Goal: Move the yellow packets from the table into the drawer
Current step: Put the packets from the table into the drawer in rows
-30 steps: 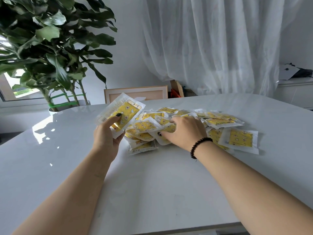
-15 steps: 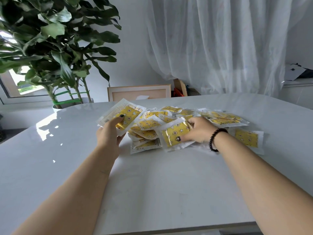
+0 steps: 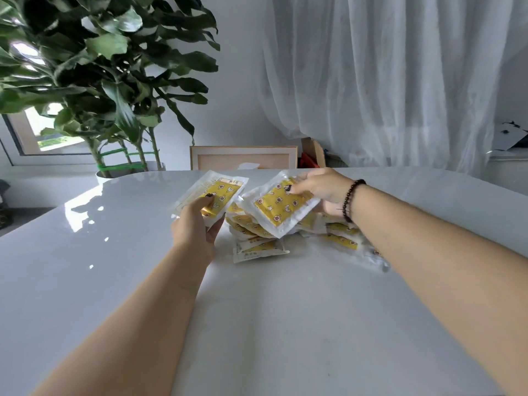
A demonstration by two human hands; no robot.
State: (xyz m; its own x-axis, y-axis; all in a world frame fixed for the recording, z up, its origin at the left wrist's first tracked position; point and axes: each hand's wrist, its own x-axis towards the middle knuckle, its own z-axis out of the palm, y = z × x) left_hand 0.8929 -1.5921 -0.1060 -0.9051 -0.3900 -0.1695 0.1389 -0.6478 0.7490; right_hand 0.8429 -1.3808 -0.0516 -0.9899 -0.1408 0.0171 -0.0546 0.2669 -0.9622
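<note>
Pinching one yellow packet (image 3: 281, 205) under its thumb, the right hand (image 3: 320, 190) lifts it above the pile (image 3: 257, 241) on the bench (image 3: 285, 324); the left hand (image 3: 197, 227) grips another packet (image 3: 213, 194), thumb on top.

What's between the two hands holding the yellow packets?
In the head view, only the pile of packets on the table lies between left hand and right hand.

Packets (image 3: 281, 208) — no legible text

A heap of yellow plastic-wrapped packets (image 3: 257, 238) lies toward the far edge of the glossy white table (image 3: 257, 324). A leafy green potted plant (image 3: 94, 81) stands behind its far left edge, a wooden-framed panel (image 3: 243, 160) behind the far edge's middle.
</note>
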